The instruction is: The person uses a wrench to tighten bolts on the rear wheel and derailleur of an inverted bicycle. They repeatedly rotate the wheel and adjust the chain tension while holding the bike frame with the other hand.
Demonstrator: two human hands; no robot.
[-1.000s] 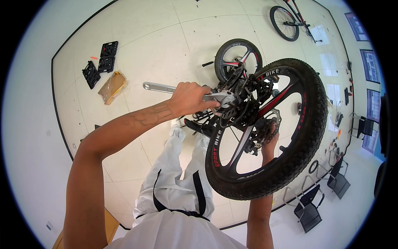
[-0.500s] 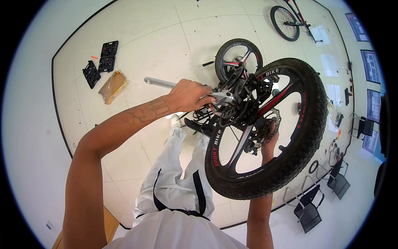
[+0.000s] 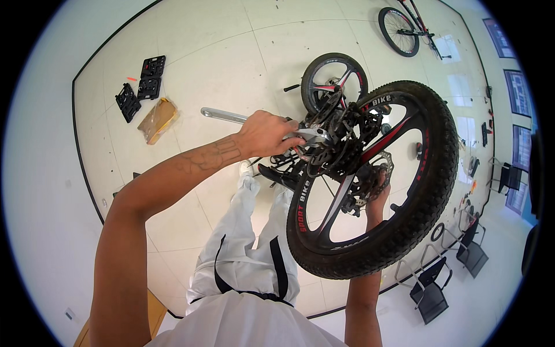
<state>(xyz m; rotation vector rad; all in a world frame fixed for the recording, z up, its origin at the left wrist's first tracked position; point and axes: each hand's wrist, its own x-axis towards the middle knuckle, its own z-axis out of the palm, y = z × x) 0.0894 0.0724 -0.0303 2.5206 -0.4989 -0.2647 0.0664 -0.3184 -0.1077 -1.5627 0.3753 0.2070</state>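
Left hand (image 3: 267, 134): fingers closed around a long silver wrench (image 3: 222, 115), its head set at the hub of the wheel (image 3: 376, 179)
Right hand (image 3: 377, 194): behind the spokes at the brake disc (image 3: 370, 179), fingers curled on it, grip partly hidden
Wheel: off the bike, held up above the floor (image 3: 202, 63)
Progress: wrench engaged on the sprockets (image 3: 332, 141); they look still mounted, so work seems midway
Floor, far left: black trays (image 3: 141, 87), brown bag (image 3: 157, 118)

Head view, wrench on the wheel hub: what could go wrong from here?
The left hand pulls a long silver wrench at the hub of the black wheel; if it slips, knuckles may hit the sprockets. The right hand grips behind the hub near the brake disc, so fingers could be pinched. The raised wheel could also twist or drop.
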